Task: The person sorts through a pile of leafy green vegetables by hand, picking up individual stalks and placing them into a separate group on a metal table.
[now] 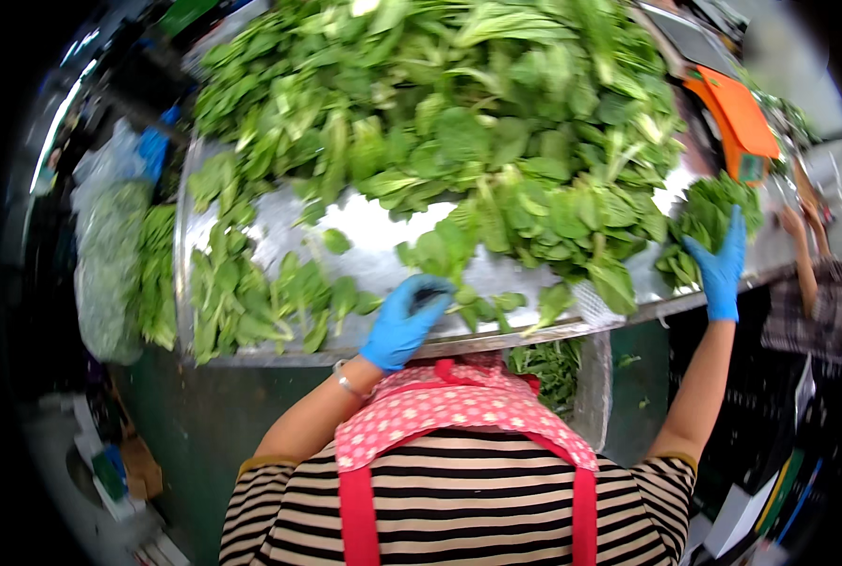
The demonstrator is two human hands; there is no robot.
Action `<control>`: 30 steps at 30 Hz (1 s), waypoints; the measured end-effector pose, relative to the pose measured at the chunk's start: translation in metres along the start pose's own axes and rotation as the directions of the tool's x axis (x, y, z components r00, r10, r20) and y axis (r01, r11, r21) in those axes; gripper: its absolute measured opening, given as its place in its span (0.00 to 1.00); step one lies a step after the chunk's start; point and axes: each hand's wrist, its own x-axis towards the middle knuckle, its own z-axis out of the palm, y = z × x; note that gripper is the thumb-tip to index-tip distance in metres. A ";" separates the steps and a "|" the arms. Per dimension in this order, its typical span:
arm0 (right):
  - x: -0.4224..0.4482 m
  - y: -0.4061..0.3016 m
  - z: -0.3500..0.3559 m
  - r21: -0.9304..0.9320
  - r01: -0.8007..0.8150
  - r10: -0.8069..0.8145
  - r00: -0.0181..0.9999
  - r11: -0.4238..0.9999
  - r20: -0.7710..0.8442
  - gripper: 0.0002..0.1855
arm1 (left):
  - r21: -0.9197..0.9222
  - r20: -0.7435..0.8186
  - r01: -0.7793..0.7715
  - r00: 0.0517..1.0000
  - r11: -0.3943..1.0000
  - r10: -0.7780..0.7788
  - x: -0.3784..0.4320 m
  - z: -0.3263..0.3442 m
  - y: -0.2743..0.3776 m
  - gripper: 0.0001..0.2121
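My right hand [721, 265], in a blue glove, holds a bunch of leafy greens [707, 212] between thumb and fingers at the right end of the metal table [286, 226]. Close to the table's front edge, my left hand [403, 322], gloved too, is curled. Something dark shows inside its curl, and I cannot tell whether it is an object or shadow. Small loose leaves [488, 308] lie just right of that hand. A large heap of leafy greens [449, 134] covers the back of the table, and loose stalks [230, 297] lie at the front left.
An orange weighing scale [739, 127] stands beyond my right hand. At the left end hangs a filled clear plastic bag [113, 269]. Below the table edge, a pale container [594, 382] stands beside more greens [552, 368]. Another person's hands [799, 223] are at the far right.
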 end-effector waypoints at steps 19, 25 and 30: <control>-0.109 -0.318 0.085 0.730 -0.327 -0.006 0.911 0.601 0.413 0.07 | 0.053 -0.096 -0.019 0.995 0.998 0.024 -0.047 -0.117 -0.006 0.09; -0.118 -0.313 0.100 0.628 -0.706 0.128 0.692 0.326 0.711 0.11 | -0.186 0.004 0.061 0.998 0.981 -0.061 -0.038 -0.110 -0.003 0.08; -0.130 -0.334 0.073 0.743 -0.191 -0.229 0.877 0.641 0.422 0.12 | -0.237 -0.113 -0.004 0.993 0.972 -0.024 -0.031 -0.103 -0.005 0.11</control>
